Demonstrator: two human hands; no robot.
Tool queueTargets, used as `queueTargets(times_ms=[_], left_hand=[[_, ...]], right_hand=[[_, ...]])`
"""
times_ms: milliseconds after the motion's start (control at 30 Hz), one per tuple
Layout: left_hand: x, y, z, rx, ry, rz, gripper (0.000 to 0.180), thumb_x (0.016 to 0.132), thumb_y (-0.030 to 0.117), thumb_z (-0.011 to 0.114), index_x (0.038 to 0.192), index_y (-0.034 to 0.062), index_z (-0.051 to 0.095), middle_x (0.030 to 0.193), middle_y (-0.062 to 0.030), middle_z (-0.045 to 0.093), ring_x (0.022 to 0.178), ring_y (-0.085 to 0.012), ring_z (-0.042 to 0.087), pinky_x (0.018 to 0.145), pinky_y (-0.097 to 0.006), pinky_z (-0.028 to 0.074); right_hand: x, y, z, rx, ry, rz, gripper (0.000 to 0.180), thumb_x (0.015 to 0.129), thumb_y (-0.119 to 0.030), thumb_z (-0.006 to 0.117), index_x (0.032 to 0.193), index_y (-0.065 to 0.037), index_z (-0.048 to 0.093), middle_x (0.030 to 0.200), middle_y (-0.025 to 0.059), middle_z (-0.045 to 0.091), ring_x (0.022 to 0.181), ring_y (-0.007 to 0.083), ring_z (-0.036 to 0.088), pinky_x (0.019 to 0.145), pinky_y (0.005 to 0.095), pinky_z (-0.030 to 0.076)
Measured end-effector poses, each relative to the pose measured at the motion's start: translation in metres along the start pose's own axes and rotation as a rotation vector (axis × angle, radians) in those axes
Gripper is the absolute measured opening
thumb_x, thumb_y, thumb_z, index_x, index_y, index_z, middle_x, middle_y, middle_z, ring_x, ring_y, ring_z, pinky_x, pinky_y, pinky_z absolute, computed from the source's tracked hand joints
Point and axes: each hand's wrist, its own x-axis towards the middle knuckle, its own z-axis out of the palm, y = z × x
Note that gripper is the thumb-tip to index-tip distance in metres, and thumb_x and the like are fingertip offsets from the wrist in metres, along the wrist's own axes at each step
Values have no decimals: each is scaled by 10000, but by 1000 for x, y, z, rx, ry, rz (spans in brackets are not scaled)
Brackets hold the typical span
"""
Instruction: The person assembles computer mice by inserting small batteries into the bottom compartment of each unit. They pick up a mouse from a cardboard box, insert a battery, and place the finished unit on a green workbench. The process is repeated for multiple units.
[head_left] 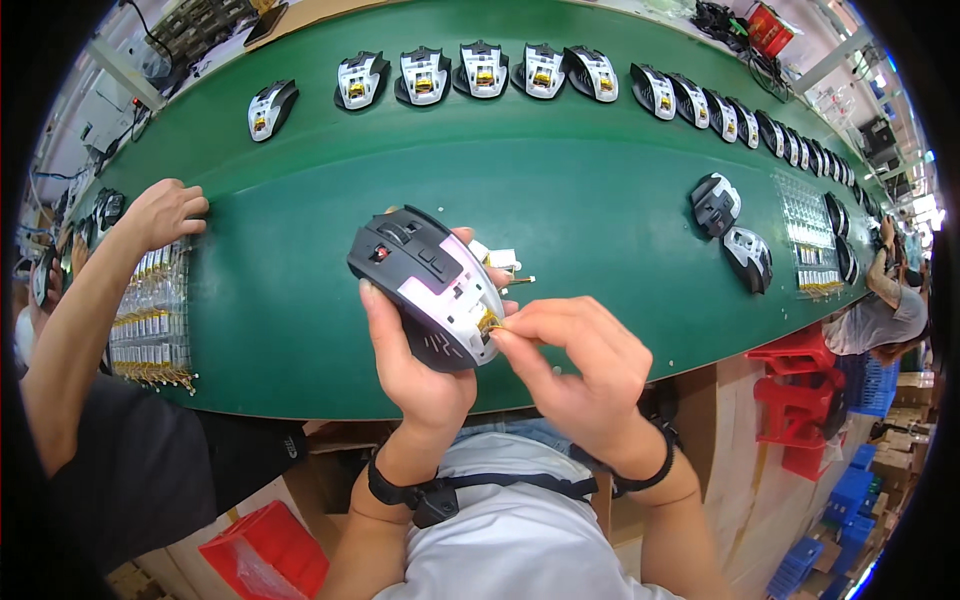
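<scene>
My left hand is wrapped round a computer mouse with a black front and a white, partly uncovered rear, holding it tilted above the green table. At the mouse's rear opening sits a yellow-taped part. My right hand has thumb and forefinger pinched together on that part; the fingertips hide its exact shape. Beside the mouse, by my left fingertips, a small white battery pack shows, with a short lead and connector sticking out. Whether those fingers grip the pack is unclear.
Several half-open mice line the far side of the green table. Two more mice lie at right, near a clear tray. At left, a co-worker's arm reaches over a tray of battery packs. Red stools stand at right.
</scene>
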Motion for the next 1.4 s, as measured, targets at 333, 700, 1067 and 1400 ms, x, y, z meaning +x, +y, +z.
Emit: queueTargets(times_ms=[333,700,1067,1400], left_hand=[[-1,-2,2,-69,61,-29,615,1042,550,240,1402,97,451,1271,-189,580,932,-321,656,693,-425,604],[-1,5,-8,22,-55,-74,605,1057,519,216,1414,74,418,1259,-178,588,952,-313,664,813,-432,573],[-1,15,1,7,-37,-109,584,1063,492,217,1379,58,449,1256,-194,594,984,-296,666,863,-420,557],[6,17,-5,-169,-53,-263,581,1060,489,229,1311,48,514,1198,-192,631,926,-323,674,828,-442,568]], right_hand=[[-15,-6,19,28,92,29,223,716,31,812,914,-3,715,905,108,699,777,265,674,685,334,561],[5,1,-10,-90,-198,-273,332,639,55,735,970,25,723,957,117,659,804,267,654,687,345,568],[34,13,-17,-121,-306,-450,271,647,-62,685,914,-17,663,975,91,605,760,246,620,643,326,545],[17,2,-9,-171,-293,-396,305,652,-67,690,954,-29,690,974,80,590,752,231,596,598,316,508]])
